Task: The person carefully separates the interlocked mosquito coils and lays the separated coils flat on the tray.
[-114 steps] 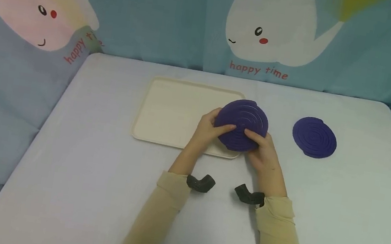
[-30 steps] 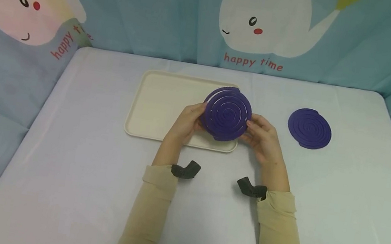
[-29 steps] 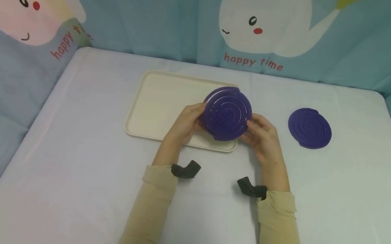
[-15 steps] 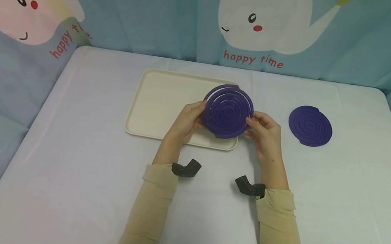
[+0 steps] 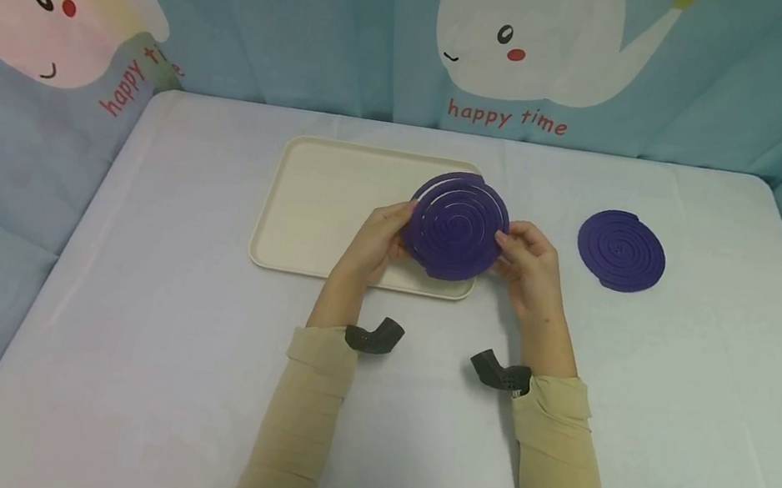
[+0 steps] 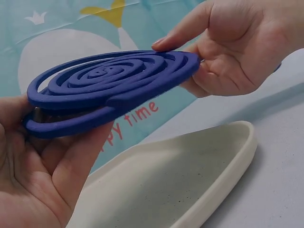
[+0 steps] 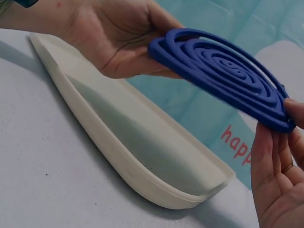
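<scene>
Both hands hold a dark blue-purple pair of nested mosquito coils (image 5: 456,227) up over the right part of a cream tray (image 5: 320,212). My left hand (image 5: 372,241) pinches its left rim, and my right hand (image 5: 533,269) pinches the right rim between thumb and fingers. In the left wrist view the coils (image 6: 114,76) are tilted, and their outer turns stand apart near the left fingers. The right wrist view shows gaps between the turns of the coils (image 7: 223,71) too. Another coil disc (image 5: 621,251) lies flat on the table to the right.
The white table (image 5: 173,380) reaches back to a blue cloth (image 5: 303,20) printed with whales. A raised rim runs round the tray (image 7: 118,166). Black curved pieces (image 5: 375,336) are worn at both wrists.
Earlier both thumbs lay near the middle of the coils; now the hands grip opposite rims, and gaps have opened at the upper left. Over the last half second the coils have barely moved.
</scene>
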{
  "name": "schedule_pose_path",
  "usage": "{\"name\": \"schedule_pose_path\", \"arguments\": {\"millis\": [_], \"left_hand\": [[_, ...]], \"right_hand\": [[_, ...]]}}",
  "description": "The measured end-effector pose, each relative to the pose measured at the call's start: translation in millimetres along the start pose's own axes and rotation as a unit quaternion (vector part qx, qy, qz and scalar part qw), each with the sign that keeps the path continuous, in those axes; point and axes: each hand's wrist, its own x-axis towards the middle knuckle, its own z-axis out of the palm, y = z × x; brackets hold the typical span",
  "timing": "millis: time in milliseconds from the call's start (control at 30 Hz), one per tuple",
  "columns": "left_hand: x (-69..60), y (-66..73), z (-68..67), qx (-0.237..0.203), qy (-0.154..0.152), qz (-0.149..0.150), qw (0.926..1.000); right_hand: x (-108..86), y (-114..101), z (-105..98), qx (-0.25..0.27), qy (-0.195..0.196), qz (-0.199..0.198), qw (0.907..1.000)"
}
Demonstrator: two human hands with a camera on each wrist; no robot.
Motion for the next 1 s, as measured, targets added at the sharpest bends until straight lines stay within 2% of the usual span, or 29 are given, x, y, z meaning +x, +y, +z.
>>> {"name": "schedule_pose_path", "arguments": {"millis": [167,367,500,700,833,1000], "left_hand": [[0.4,-0.7,1.5,-0.018,-0.002,-0.002,0.9998],[1.9,-3.6,4.4,-0.014,-0.001,-0.003,0.9999],[2.2,-5.8,6.9,-0.016,-0.021,0.001,0.9996],[2.5,-7.7,9.5,-0.039,-0.044,0.018,0.9981],[2.4,-7.7,9.5,-0.018,-0.029,0.025,0.9991],[3.8,-6.0,9.6,0.034,0.004,0.02,0.9992]], "right_hand": [[0.3,0.4,-2.1,0.016,-0.01,0.019,0.9996],[0.9,2.2,-3.3,0.082,0.006,0.011,0.9966],[2.2,3.3,-3.3,0.121,0.022,0.007,0.9924],[2.4,4.1,0.5,0.174,0.038,0.021,0.9839],[2.7,6.3,3.5,0.176,0.048,0.027,0.9828],[3.1,8.4,5.2,0.135,0.071,0.004,0.9882]]}}
